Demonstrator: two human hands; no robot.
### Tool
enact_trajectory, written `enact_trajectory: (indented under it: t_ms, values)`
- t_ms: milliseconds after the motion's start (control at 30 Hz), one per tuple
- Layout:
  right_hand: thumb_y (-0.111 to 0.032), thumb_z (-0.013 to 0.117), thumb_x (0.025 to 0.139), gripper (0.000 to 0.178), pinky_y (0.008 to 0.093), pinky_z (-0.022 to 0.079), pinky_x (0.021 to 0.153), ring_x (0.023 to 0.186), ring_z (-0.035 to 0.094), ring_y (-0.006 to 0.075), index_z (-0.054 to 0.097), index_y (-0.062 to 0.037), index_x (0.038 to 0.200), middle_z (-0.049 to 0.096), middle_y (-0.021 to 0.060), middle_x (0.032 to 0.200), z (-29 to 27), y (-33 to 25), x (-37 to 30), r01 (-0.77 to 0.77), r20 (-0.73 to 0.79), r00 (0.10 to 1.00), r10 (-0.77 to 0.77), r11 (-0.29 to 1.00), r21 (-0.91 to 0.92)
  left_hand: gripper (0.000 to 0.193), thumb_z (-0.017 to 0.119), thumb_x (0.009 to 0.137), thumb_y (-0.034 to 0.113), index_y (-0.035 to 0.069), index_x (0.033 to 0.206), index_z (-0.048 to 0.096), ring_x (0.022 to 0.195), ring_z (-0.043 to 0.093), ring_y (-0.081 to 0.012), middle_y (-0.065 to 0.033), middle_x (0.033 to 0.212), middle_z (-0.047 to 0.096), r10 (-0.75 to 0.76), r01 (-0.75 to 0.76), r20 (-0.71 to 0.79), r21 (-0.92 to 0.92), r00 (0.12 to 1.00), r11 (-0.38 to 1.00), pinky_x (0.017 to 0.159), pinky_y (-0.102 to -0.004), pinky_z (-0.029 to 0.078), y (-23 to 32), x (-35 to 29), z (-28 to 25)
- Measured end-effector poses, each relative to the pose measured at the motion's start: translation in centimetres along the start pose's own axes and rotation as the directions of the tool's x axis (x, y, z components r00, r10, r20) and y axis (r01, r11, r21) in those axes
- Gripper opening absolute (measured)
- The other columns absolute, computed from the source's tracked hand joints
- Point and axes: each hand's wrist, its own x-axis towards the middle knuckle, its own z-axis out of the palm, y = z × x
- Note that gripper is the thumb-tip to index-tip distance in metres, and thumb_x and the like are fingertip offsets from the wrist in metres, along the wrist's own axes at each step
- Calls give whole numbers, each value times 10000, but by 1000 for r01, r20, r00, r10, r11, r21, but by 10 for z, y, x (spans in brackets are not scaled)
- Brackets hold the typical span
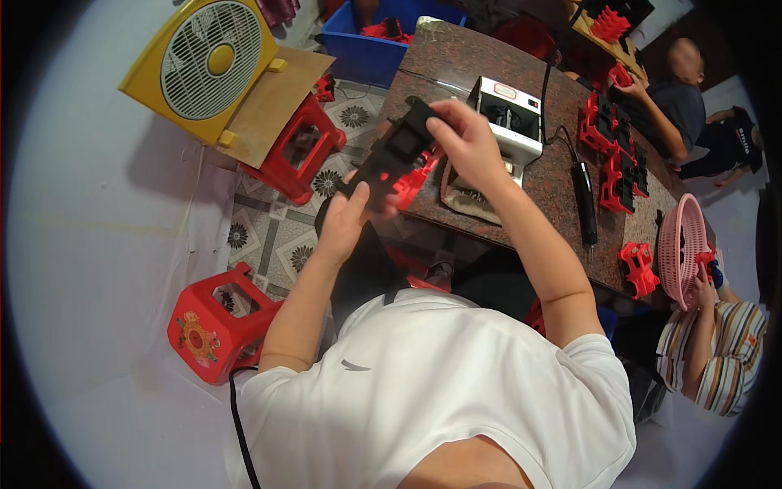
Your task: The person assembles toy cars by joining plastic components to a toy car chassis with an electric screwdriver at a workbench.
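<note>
Head view, swept left to right. At ten o'clock: yellow box fan lying face up beside a cardboard sheet propped over a red stool, perhaps as a makeshift shelf. At eight o'clock: second red stool on the floor, tipped on its side. Near centre: left hand with fingers closed around the lower end of a black plastic part, right hand pinching its upper end, fingers clamped; part held slanted above the near edge of the brown stone table, likely for steadier fitting against red pieces beneath, though that spot is hard to read. At twelve o'clock: blue bin with red parts inside. Just right of the hands: white machine, then a black power tool lying within reach. At three o'clock: stacked red and black parts, then pink basket, contents unclear, touched by another person's hand.
</note>
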Motion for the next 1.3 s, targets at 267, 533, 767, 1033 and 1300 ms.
enact_trajectory:
  t_ms: [267, 533, 767, 1033, 1300]
  values:
    - [-122, 598, 880, 251, 308, 510, 597, 638, 645, 184, 609, 63, 1049, 690, 155, 862, -28, 2, 44, -30, 1, 999, 34, 904, -427, 386, 487, 971, 428, 149, 1231, 431, 975, 554, -198, -60, 1062, 545, -182, 89, -535, -195, 825, 977, 850, -416, 469, -60, 0, -19]
    - [-149, 626, 854, 280, 371, 508, 739, 825, 670, 310, 628, 43, 1057, 679, 203, 895, -20, 54, 37, -49, -38, 999, 34, 838, -543, 448, 448, 986, 444, 184, 1341, 362, 999, 571, -224, -97, 1139, 546, -250, 173, -350, -236, 903, 956, 867, -435, 469, -57, 9, -1]
    - [-137, 617, 865, 272, 361, 532, 671, 754, 684, 270, 621, 46, 1065, 684, 200, 898, -12, 62, 27, -132, -29, 990, 135, 862, -490, 423, 402, 1013, 399, 253, 1402, 321, 1095, 572, -194, -29, 1260, 543, -262, 208, -230, -232, 937, 950, 874, -441, 477, -60, 10, 2]
    - [-125, 593, 905, 271, 272, 532, 513, 650, 672, 166, 569, 75, 1087, 669, 134, 836, -17, 45, 16, -254, 9, 963, 270, 918, -305, 440, 421, 1017, 348, 186, 1417, 339, 1095, 560, -151, -33, 1292, 511, -78, 10, -246, -264, 966, 964, 849, -358, 496, -55, 10, -5]
    - [-96, 583, 918, 223, 246, 521, 491, 622, 664, 152, 547, 73, 1060, 663, 124, 828, -26, 29, 8, -310, 32, 949, 315, 946, -98, 432, 429, 1019, 322, 139, 1409, 393, 1130, 540, -139, -18, 1307, 507, -12, -37, -243, -198, 970, 980, 864, -324, 493, -17, 9, -3]
